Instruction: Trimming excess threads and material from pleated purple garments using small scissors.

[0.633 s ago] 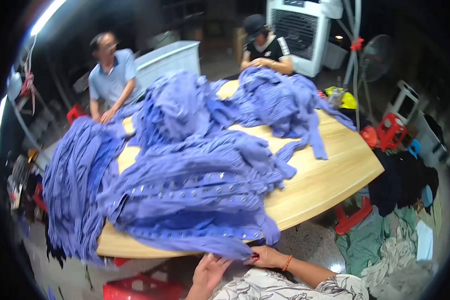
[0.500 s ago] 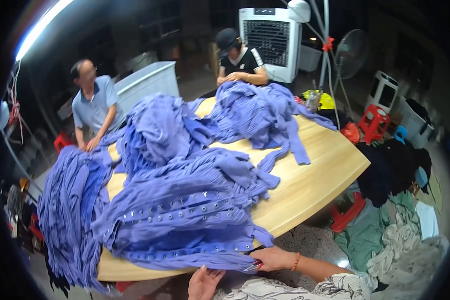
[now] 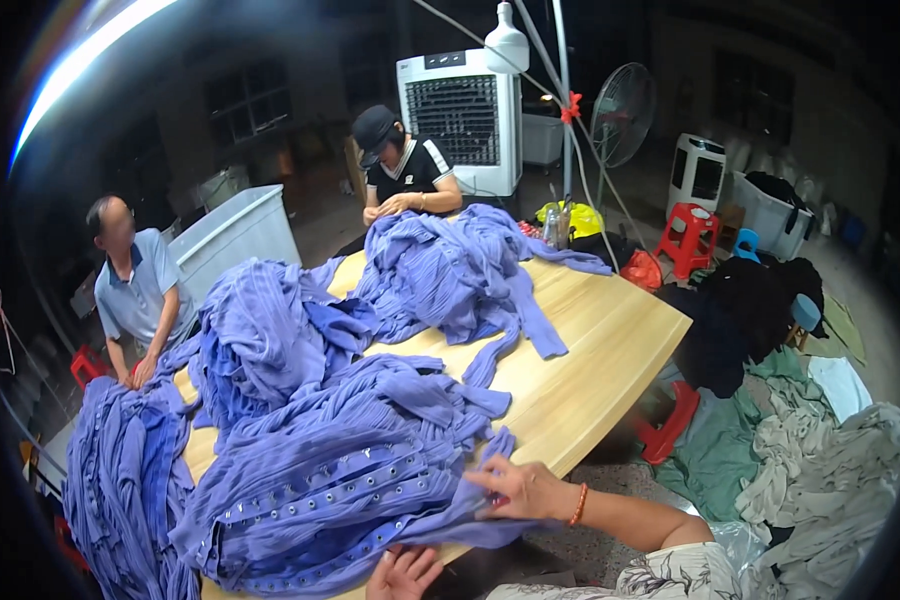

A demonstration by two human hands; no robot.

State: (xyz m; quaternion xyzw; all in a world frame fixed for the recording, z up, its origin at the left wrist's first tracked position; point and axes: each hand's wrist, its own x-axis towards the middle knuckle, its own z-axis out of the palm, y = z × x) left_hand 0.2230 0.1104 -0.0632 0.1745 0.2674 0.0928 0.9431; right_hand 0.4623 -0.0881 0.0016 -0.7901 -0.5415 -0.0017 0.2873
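Observation:
A pile of periwinkle-blue garments lies along the near edge of the table, with rows of small metal snaps or eyelets showing on the fabric. My right hand is over the pile's right end, index finger stretched onto a loose end of cloth. Small red-handled snips sit partly hidden in its curled fingers. My left hand is palm up with fingers spread, at the lower edge of the cloth by the table rim.
More blue garments are heaped on the wooden table. Across it one person handles cloth; another works at the left. An air cooler stands behind. Right of the table are red stools and cloth heaps.
My right hand has risen from the table edge onto the cloth, its index finger now extended. My left hand stays low, palm up. The view has shifted, moving the scene leftward and down.

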